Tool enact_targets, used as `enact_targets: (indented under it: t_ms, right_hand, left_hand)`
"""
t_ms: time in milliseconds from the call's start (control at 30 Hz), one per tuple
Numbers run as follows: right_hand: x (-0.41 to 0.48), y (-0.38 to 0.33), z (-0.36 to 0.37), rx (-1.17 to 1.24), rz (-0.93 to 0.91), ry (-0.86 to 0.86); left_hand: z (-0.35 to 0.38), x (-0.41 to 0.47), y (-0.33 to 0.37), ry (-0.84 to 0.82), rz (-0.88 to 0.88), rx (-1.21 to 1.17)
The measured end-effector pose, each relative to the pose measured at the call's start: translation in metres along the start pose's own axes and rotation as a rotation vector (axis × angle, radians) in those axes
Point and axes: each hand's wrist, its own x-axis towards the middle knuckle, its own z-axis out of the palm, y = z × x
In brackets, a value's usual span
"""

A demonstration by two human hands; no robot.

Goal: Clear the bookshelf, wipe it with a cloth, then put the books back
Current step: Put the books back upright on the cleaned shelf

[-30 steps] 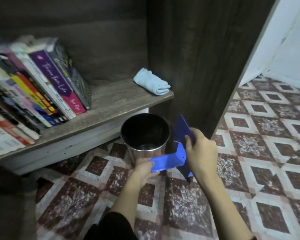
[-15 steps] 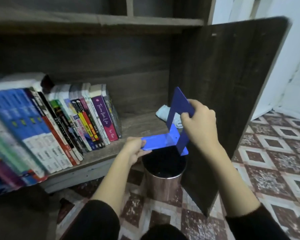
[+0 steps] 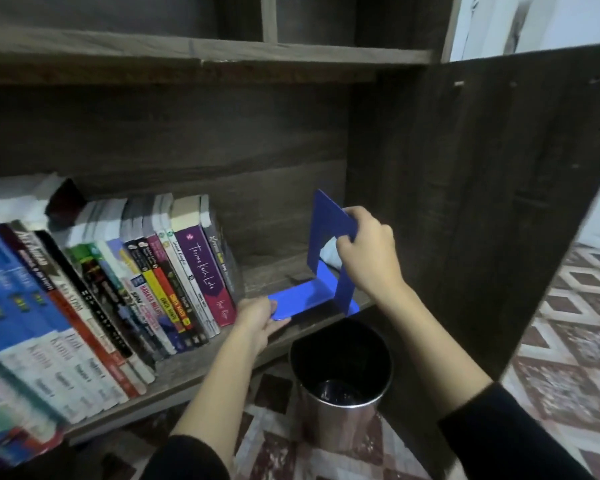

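Note:
A blue metal bookend point(image 3: 321, 271) sits at the right end of the dark wooden shelf point(image 3: 194, 362). My right hand point(image 3: 369, 252) grips its upright plate from the right. My left hand point(image 3: 258, 318) pinches the front tip of its flat base tongue. A row of leaning books point(image 3: 125, 292) fills the shelf's left and middle, the purple one nearest the bookend. A pale blue cloth point(image 3: 329, 252) lies behind the bookend, mostly hidden by it and my right hand.
A shiny metal bin point(image 3: 340, 389) stands on the patterned tile floor point(image 3: 568, 341) just below the shelf's right end. The cabinet's dark side panel point(image 3: 482, 202) rises to the right. Another shelf board point(image 3: 201, 53) runs above.
Both hands lifted the blue bookend from beside the bin on the floor up onto the shelf's right end. The view rose from the floor to the shelf.

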Motion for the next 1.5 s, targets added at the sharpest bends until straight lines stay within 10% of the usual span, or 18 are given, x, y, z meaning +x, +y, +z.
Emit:
enact_targets:
  t_ms: [667,933,1100,1233,1500]
  right_hand:
    - [0.060,0.031,0.058,-0.033,-0.033,-0.039]
    - [0.059,0.026,0.067,-0.059,-0.033,-0.053]
    - [0.046,0.022,0.082,-0.054,-0.077,-0.062]
    - [0.040,0.029,0.090,0.121,-0.004,0.039]
    - [-0.009,0.064,0.124,0.125,0.266,-0.105]
  left_hand:
    - [0.029,0.079,-0.024,0.490,0.134,0.003]
    - [0.034,0.043,-0.010,0.365,0.296,0.638]
    - [0.012,0.005,-0.014,0.388,0.743,0.721]
    - [-0.007,-0.003,-0.013,0.754,1.070,0.801]
    - [-0.016,-0.004,-0.032,0.780,0.898,0.787]
